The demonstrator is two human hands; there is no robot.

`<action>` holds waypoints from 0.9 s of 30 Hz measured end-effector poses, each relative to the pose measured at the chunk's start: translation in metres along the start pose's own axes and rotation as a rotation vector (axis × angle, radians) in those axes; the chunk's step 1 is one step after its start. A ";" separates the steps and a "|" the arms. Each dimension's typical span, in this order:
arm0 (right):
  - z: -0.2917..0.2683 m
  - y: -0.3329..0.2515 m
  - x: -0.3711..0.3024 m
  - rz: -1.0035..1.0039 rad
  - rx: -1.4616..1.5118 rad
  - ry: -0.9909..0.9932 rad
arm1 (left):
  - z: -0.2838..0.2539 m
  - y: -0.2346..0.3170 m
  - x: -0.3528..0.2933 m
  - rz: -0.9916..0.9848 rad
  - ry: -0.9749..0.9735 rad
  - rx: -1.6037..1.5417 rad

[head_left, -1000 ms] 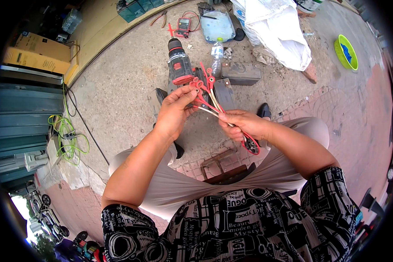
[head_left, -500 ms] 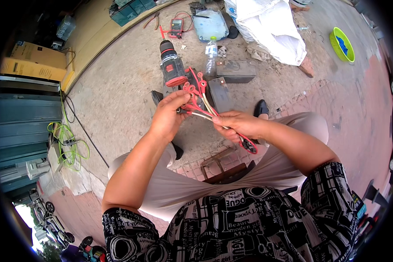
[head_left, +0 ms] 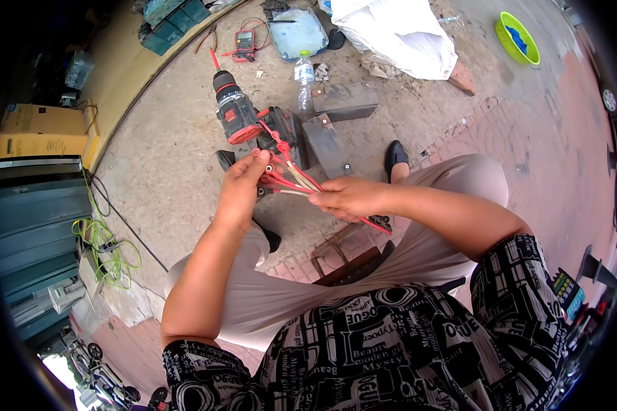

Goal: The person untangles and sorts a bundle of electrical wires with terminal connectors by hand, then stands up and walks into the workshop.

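Note:
A bundle of red and white wires (head_left: 299, 179) with red-sleeved ring terminals stretches between my hands. My right hand (head_left: 349, 196) is closed round its middle, and the wires' other ends poke out below the fingers, over my right leg. Thumb and fingers of my left hand (head_left: 242, 185) pinch the red terminal ends; exactly how many lies hidden. Just beyond my left hand, a black and red cordless drill (head_left: 237, 115) points away from me with a red rod in its nose. Dark grey block-shaped batteries (head_left: 328, 145) lie on the ground beyond the wires.
A clear water bottle (head_left: 304, 81) stands behind the batteries. Farther back are a red multimeter (head_left: 245, 42), a pale blue plastic container (head_left: 298, 34) and a white sack (head_left: 395, 34). A green basin (head_left: 517, 38) sits far right; a coiled yellow-green cable (head_left: 107, 250) lies left.
The whole view has shifted, so the ground things sit farther left and higher. Both hands still grip the wires, and the bundle's tail below my right hand hangs differently.

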State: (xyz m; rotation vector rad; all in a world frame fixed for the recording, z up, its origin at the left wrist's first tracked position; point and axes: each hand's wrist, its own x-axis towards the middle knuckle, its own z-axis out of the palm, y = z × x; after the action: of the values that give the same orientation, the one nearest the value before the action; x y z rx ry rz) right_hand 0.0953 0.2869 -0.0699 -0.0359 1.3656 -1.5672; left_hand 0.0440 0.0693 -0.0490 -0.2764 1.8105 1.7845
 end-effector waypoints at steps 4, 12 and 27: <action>0.002 -0.003 -0.001 -0.028 -0.084 0.077 | 0.004 0.004 0.000 0.080 -0.037 0.083; -0.028 -0.022 -0.003 -0.361 0.234 0.555 | 0.003 0.010 -0.001 0.095 0.052 0.129; 0.013 -0.006 0.010 -0.488 -0.869 0.364 | 0.029 -0.011 -0.014 -0.006 -0.315 -0.017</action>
State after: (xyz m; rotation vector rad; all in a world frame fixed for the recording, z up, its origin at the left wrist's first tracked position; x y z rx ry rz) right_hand 0.0942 0.2694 -0.0658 -0.6832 2.3779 -1.2611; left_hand 0.0689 0.0933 -0.0492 -0.0051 1.5698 1.7294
